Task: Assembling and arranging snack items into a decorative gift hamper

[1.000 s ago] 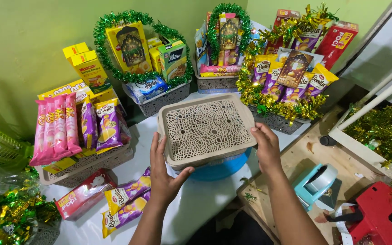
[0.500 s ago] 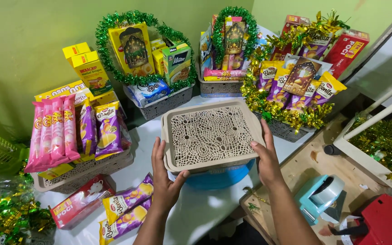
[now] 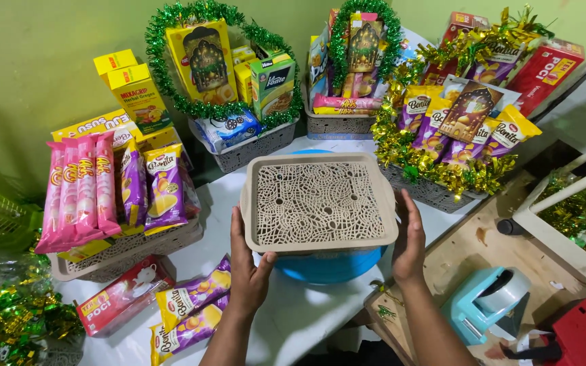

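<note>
Gripping the beige basket (image 3: 319, 203) between left hand (image 3: 249, 271) and right hand (image 3: 409, 245) fingers.

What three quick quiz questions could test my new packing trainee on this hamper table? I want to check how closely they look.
1. True or false: both hands grip the beige perforated basket.
2. Which colour is the round thing under the basket: A red, B blue, C green?
3. Fill in: the basket shows its ____ side to the camera.

Key: 1 true, left hand and right hand hold opposite edges. 2 B, the blue round object. 3 bottom, as it seems held upside down.
</note>
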